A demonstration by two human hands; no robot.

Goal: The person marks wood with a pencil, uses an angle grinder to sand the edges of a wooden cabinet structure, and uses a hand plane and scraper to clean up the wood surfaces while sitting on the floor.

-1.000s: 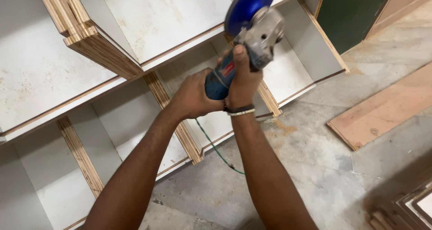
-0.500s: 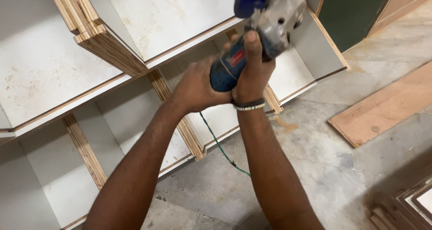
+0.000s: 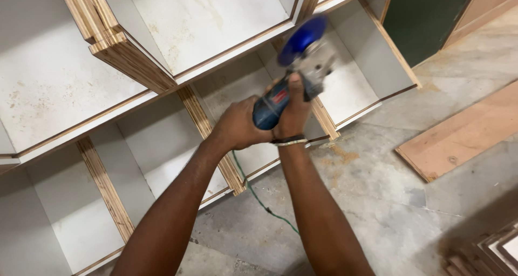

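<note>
Above the grey plywood-edged shelf unit [image 3: 162,49], the left hand [image 3: 240,127] and right hand [image 3: 291,111] both grip a blue-bodied angle grinder [image 3: 294,73]. Its blue guard is motion-blurred; the green cord [image 3: 259,198] disappears behind the forearms.

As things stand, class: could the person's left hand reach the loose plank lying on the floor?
Probably not without letting go: the left hand is wrapped round the rear of the angle grinder, and the plank lies on the floor beyond the right arm.
</note>
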